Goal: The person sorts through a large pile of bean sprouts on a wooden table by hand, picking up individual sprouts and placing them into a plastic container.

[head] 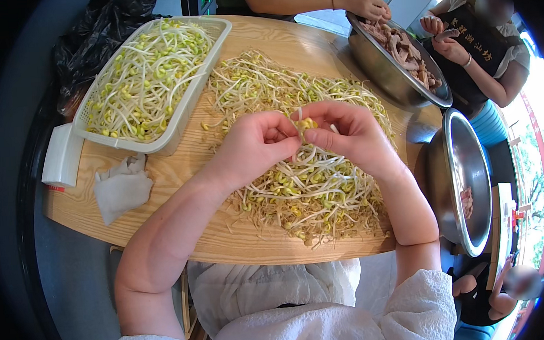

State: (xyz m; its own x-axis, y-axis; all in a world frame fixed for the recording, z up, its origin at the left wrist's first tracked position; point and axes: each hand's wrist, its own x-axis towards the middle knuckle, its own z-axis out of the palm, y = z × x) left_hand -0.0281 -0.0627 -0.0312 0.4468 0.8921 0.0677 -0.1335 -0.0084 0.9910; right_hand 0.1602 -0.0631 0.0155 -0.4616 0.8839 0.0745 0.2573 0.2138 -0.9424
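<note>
Over the middle of the wooden table, my left hand (270,140) and my right hand (339,129) meet fingertip to fingertip. Between them they pinch a few soybean sprouts (305,124) with yellow heads and white stems. One pale stem sticks up above my right fingers. Beneath both hands spreads a loose heap of soybean sprouts (318,181), with thin brown root ends (265,212) mixed in. To the left of my hands stands a white plastic basket (177,128) filled with sprouts (149,79). My palms and part of the heap are hidden by my fingers.
A crumpled white cloth or tissue (123,189) and a white tissue pack (62,155) lie left on the table (171,180). Black plastic bags (99,40) lie behind the basket. Two steel bowls (387,74) (477,168) hold meat at the right. Co-workers' hands (365,4) (447,45) handle pieces there.
</note>
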